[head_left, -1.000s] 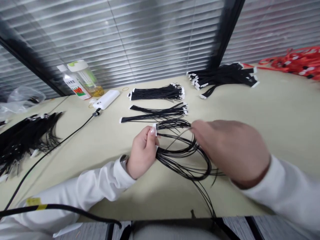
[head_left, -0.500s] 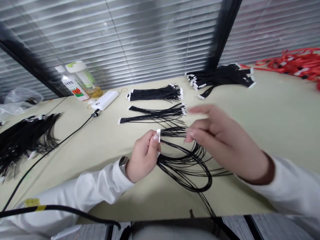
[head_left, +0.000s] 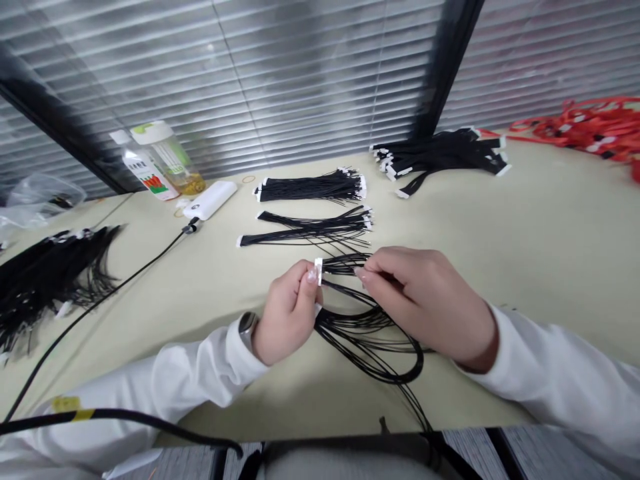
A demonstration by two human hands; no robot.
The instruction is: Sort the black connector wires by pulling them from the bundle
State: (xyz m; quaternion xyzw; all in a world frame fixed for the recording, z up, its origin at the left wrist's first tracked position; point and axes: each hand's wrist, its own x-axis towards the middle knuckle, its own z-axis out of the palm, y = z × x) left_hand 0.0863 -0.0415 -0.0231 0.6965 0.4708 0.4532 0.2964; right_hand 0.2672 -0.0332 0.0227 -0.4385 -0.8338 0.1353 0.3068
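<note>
Near the front edge of the pale beige surface [head_left: 500, 253], the left hand [head_left: 285, 313] is closed around the white connector end [head_left: 318, 269] of a looped bundle of thin black wires [head_left: 373, 333], thumb and fingers pinching it upright. The right hand [head_left: 425, 300] rests just beside it, fingertips together on the strands close to the connector. The loop lies on the surface below both hands. The step in hand looks like straightening and evening the strands; the next move likely calls for a light, steady pull along them. Farther back lie two tidy black wire bunches [head_left: 310, 207], then a white power bank [head_left: 210, 200], two clear bottles [head_left: 160, 160] and a larger black pile [head_left: 440, 157] at the far edge.
</note>
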